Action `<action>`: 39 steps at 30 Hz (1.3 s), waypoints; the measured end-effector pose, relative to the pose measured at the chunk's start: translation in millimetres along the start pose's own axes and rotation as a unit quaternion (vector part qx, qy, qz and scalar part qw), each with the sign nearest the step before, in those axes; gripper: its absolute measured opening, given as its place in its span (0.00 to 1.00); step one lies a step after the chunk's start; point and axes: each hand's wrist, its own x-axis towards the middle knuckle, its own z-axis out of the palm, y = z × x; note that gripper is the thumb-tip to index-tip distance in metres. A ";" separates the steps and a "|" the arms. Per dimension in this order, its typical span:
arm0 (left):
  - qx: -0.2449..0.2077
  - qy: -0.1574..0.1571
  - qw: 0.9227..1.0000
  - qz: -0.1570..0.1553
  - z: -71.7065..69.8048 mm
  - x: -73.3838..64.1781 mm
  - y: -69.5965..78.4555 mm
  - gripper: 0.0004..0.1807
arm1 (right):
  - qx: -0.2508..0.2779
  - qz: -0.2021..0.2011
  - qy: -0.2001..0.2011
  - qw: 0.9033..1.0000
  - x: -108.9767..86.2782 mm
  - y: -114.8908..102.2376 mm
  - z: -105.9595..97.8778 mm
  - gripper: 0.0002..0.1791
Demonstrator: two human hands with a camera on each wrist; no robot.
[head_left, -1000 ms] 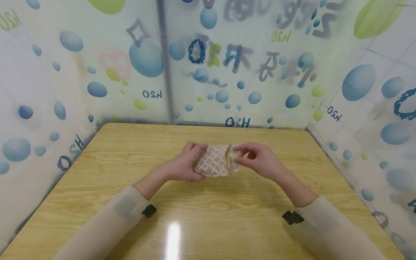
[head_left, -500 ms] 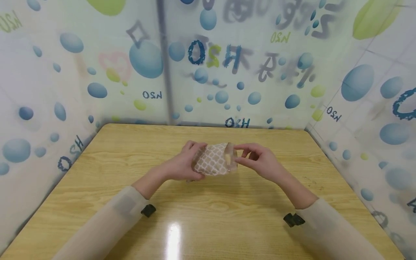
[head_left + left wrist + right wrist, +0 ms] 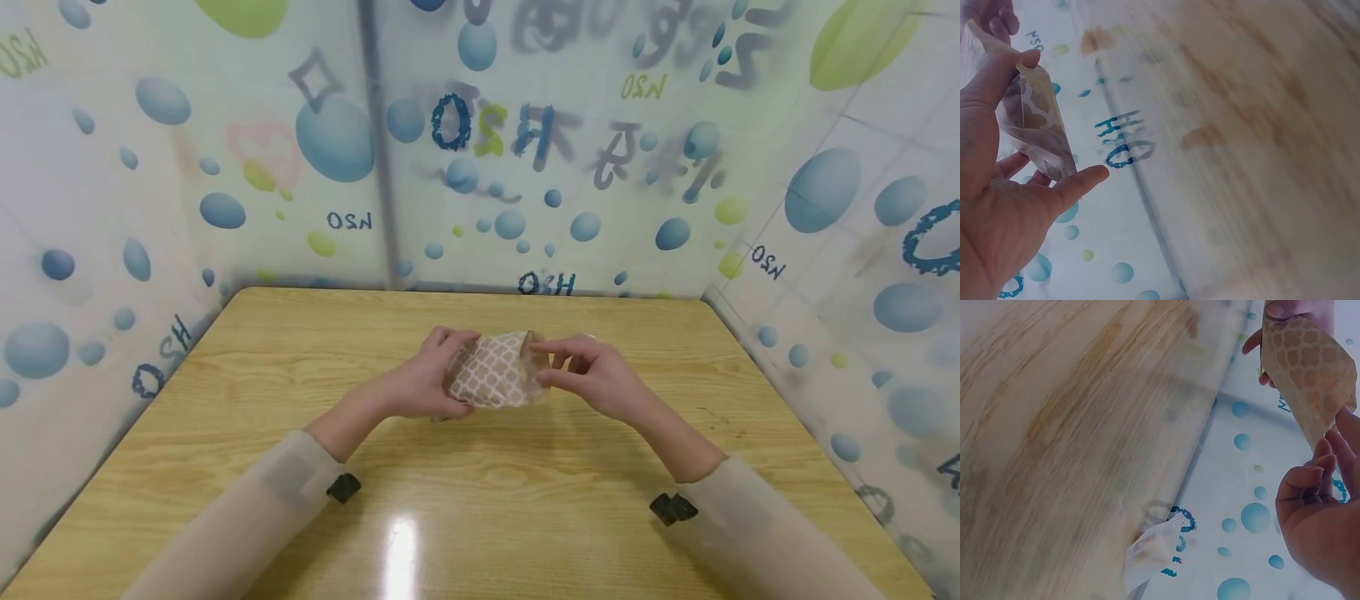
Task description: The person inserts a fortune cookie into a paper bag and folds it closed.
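A tan pouch with a white lattice pattern (image 3: 489,371) is held above the table, its opening facing right. My left hand (image 3: 423,375) grips its closed end, fingers on the far side and thumb along the near edge. In the left wrist view the pouch (image 3: 1038,112) sits between fingers and thumb. At the opening, my right hand (image 3: 600,377) has index finger and thumb on the pouch's rim, slightly spread. The right wrist view shows that hand (image 3: 1319,519) with its other fingers curled and fingertips against the pouch's edge (image 3: 1310,369). The pouch's inside is hidden.
A small translucent plastic packet (image 3: 1154,550) appears apart from the right hand, seemingly on the table; a pale bit of the packet (image 3: 588,337) shows behind the knuckles. The wooden table (image 3: 480,517) meets curtain-like walls (image 3: 465,150) printed with blue and green drops.
My right hand drew slightly away from the pouch's opening, then came back left onto its rim. The pale packet bit behind the knuckles has come into view. My left hand stays in place.
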 end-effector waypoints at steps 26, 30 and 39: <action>0.005 0.013 1.000 0.009 -1.5 -4.6 -8.9 0.61 | 0.028 0.017 0.032 0.999 -9.1 20.5 -19.7 0.18; 0.004 0.014 1.000 0.009 -2.5 -5.9 -9.2 0.61 | 0.028 0.045 0.039 0.998 -12.1 35.1 -31.6 0.19; 0.003 0.012 1.000 0.003 -3.4 -7.4 -9.2 0.61 | 0.001 0.106 0.028 0.994 -6.7 75.2 -56.4 0.22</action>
